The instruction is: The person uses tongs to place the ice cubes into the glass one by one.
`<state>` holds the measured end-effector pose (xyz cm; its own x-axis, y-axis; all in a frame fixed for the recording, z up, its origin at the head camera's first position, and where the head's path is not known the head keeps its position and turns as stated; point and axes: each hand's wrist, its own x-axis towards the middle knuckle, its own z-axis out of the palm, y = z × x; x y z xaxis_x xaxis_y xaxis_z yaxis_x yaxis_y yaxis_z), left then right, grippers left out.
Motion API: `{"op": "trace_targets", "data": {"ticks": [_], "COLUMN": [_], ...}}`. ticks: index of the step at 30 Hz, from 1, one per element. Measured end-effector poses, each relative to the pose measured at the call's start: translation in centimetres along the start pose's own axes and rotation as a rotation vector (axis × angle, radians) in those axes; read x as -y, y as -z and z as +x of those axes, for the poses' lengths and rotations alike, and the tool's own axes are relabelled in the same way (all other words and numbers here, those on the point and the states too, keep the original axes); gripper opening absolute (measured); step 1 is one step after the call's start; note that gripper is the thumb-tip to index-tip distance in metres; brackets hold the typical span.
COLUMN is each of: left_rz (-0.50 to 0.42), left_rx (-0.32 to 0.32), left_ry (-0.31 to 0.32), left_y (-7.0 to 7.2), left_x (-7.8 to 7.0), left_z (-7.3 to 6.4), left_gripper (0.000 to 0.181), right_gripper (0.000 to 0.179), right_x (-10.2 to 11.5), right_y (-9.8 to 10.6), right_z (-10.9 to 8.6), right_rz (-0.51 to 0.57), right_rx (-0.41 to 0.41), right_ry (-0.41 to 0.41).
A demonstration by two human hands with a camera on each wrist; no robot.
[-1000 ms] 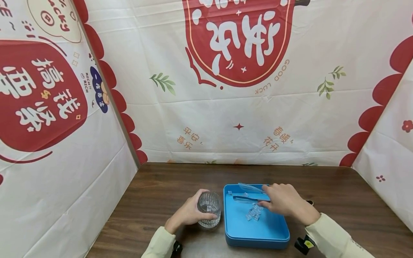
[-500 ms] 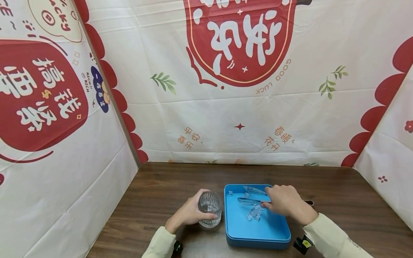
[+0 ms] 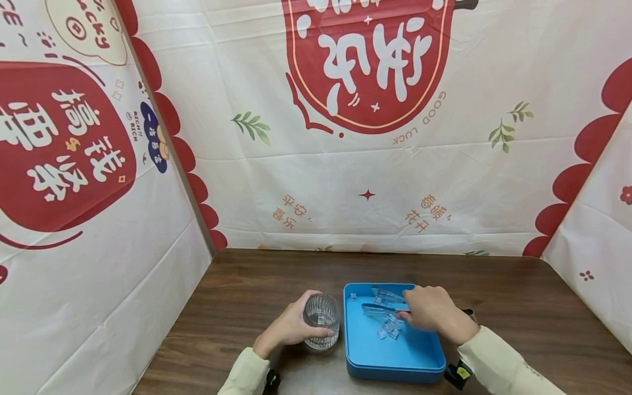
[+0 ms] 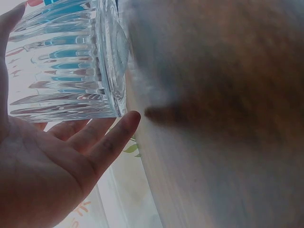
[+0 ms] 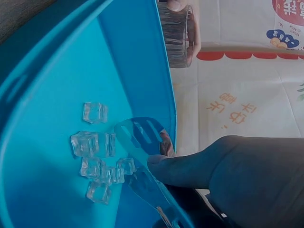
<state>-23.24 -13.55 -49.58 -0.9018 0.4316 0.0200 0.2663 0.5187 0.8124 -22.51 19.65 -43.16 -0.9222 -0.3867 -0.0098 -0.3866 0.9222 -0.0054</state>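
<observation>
My left hand holds a clear ribbed glass on the table, thumb on the near side and fingers on the far side. In the left wrist view the glass lies along my palm. My right hand grips clear plastic tongs over a blue tray; their two arms stand apart. Beneath and beside the tongs lie several clear ice-like cubes. Seen from the right wrist, the slotted end of the tongs is right beside the cubes.
One lone cube lies in the tray's far left corner. The tray's left wall stands close to the glass. Brown wooden tabletop surrounds both, and printed white cloth hangs behind and at the sides.
My right hand has shifted slightly left and toward me with the tongs, whose arms have drawn somewhat closer together over the cubes. The left hand and glass hold still.
</observation>
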Motion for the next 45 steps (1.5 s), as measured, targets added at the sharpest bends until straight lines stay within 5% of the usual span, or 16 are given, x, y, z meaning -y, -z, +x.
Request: {"op": "trace_targets", "data": {"ticks": [45], "left_rz": [-0.004], "left_rx": [-0.007], "left_ry": [0.002], "left_y": [-0.01], "left_x": [-0.07], "left_z": [0.07], "left_gripper": [0.081], "right_gripper": [0.028], "right_x": [0.67], "right_y": [-0.7], "right_z": [-0.09], "right_rz": [-0.034], "right_rx": [-0.048], "right_ry": [0.053]}}
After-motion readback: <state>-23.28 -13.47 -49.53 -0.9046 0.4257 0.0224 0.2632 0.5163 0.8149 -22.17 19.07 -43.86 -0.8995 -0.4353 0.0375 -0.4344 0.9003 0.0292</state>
